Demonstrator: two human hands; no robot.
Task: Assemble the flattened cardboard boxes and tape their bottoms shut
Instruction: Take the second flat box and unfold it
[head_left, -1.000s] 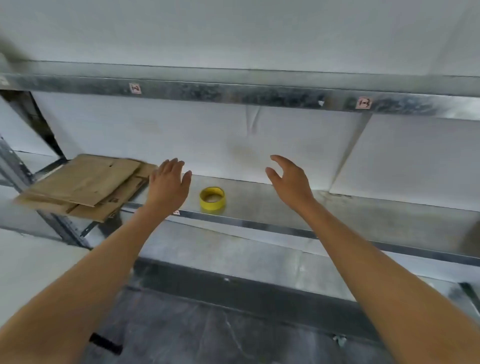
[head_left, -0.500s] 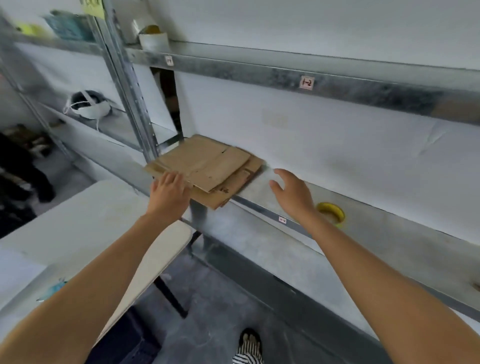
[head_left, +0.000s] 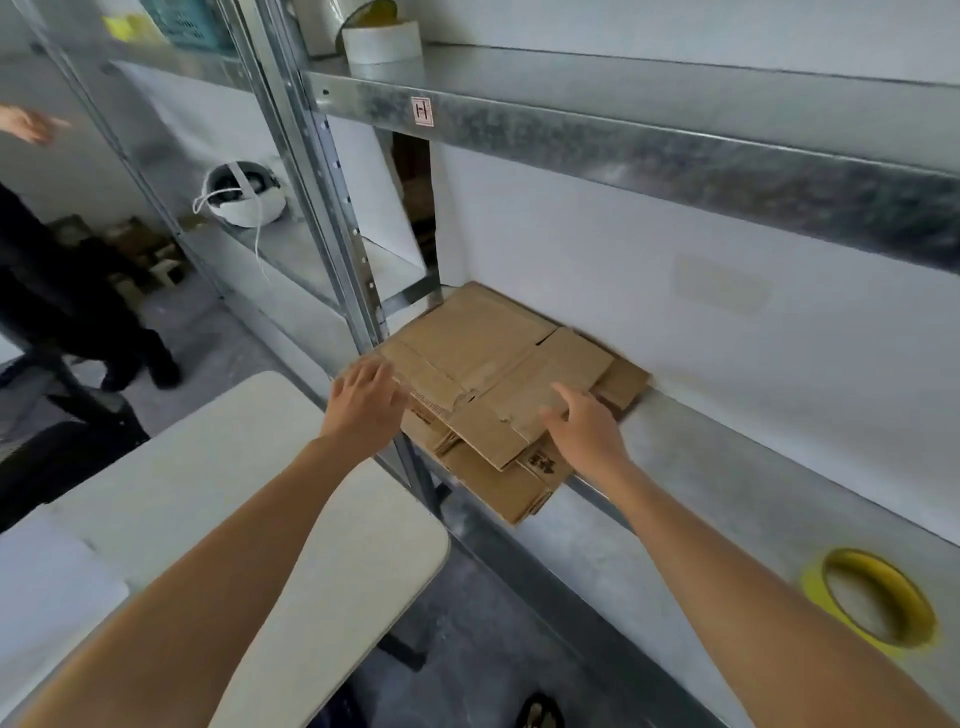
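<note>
Since no box is standing yet, progress: we are judging the task barely begun, with all folding and taping still waiting.
Boxes: the flattened cardboard boxes (head_left: 498, 364) are lying stacked at the left end of the shelf (head_left: 701, 467), overhanging its front edge.
Left hand (head_left: 363, 400): we are spreading loose fingers at the stack's left edge, gripping nothing; we cannot tell if they are touching it.
Right hand (head_left: 582, 426): we are laying straight fingers on the top sheet, grasping nothing.
Tape: the yellow tape roll (head_left: 860, 557) is sitting well apart, further right.
</note>
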